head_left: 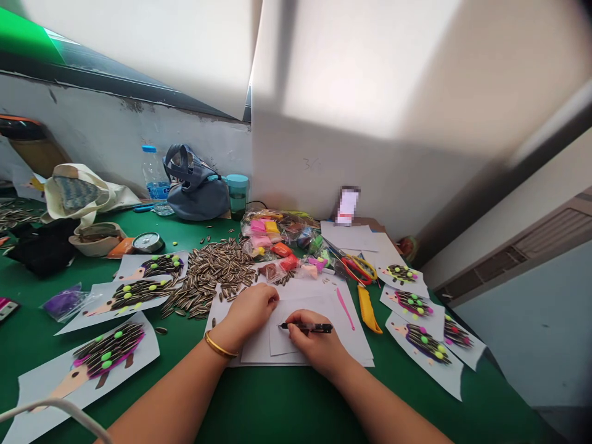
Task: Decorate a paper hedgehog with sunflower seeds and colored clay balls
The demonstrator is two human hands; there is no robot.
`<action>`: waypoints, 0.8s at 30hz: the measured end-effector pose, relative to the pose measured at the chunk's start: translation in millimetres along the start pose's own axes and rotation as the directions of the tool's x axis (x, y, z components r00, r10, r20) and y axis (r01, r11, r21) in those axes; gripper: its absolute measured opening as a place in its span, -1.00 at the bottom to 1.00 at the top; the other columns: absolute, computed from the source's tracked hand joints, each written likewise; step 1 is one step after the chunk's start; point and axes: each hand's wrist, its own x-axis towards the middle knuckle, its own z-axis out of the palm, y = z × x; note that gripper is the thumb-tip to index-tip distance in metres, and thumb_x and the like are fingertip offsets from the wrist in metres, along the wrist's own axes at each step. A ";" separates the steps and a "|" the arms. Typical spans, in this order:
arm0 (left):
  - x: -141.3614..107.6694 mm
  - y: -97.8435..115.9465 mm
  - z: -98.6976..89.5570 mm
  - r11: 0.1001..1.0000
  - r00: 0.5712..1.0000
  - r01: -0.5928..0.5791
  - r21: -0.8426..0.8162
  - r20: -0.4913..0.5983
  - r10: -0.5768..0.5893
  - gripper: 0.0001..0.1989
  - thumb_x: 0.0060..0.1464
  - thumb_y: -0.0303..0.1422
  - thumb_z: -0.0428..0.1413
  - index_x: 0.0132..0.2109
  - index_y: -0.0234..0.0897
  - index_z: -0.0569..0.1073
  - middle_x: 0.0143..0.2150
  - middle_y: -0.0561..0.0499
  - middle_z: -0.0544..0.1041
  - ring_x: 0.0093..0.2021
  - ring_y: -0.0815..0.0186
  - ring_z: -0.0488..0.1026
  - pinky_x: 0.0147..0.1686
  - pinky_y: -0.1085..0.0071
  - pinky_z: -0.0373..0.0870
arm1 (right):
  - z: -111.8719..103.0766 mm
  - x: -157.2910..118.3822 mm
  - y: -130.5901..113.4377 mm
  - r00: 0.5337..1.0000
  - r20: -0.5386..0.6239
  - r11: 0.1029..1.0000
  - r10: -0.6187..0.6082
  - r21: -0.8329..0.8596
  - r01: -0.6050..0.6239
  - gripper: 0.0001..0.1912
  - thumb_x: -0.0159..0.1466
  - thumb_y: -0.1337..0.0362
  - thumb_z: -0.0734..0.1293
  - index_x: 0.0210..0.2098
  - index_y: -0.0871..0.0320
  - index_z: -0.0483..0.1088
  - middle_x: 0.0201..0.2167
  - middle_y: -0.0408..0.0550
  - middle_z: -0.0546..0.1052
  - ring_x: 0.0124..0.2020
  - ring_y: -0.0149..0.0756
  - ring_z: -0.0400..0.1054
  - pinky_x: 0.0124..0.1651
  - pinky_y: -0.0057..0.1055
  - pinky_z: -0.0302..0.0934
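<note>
My right hand (309, 339) is closed around a black pen (319, 328), its tip at the left part of a small white sheet (287, 308). That sheet lies on larger white paper (259, 351). My left hand (252, 311), with a gold bangle at its wrist, rests on the paper's left side with fingers curled together; whether anything is under them is hidden. A pile of striped sunflower seeds (213, 271) lies just beyond it. To the right of my hands are a pink plastic tool (345, 307) and a yellow-handled cutter (367, 308).
Seed-covered hedgehog pictures lie at left (106, 361) and right (420, 342). Bagged coloured clay (282, 246), red-handled scissors (356, 270) and a phone (348, 206) are behind the paper. Farther back stand a blue bag (197, 191), a bottle (156, 179) and a teal-lidded cup (237, 194).
</note>
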 end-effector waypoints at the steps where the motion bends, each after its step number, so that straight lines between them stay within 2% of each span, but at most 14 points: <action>1: 0.1 -0.2 0.1 1.000 1.000 -0.004 0.000 0.001 0.004 -0.78 0.14 -0.38 0.04 -0.15 -0.21 0.57 -0.14 -0.06 0.58 -0.13 0.19 0.48 -0.15 0.36 0.31 | -0.5 -0.1 -0.1 1.000 -0.002 1.000 0.001 -0.007 -0.001 -0.84 0.23 0.31 0.27 -0.29 0.09 0.51 -0.34 -0.13 0.57 -0.29 -0.29 0.43 -0.22 -0.42 0.26; 24: -1.0 2.2 -2.3 1.000 1.000 -0.008 0.017 0.000 0.008 -0.78 0.13 -0.39 0.05 -0.16 -0.21 0.57 -0.15 -0.05 0.58 -0.13 0.19 0.48 -0.17 0.36 0.30 | -8.4 -0.2 8.7 0.991 -0.110 0.996 0.074 -0.046 -0.079 -0.87 0.21 0.30 0.25 -0.40 0.11 0.44 -0.44 -0.14 0.52 -0.37 -0.29 0.38 -0.30 -0.41 0.20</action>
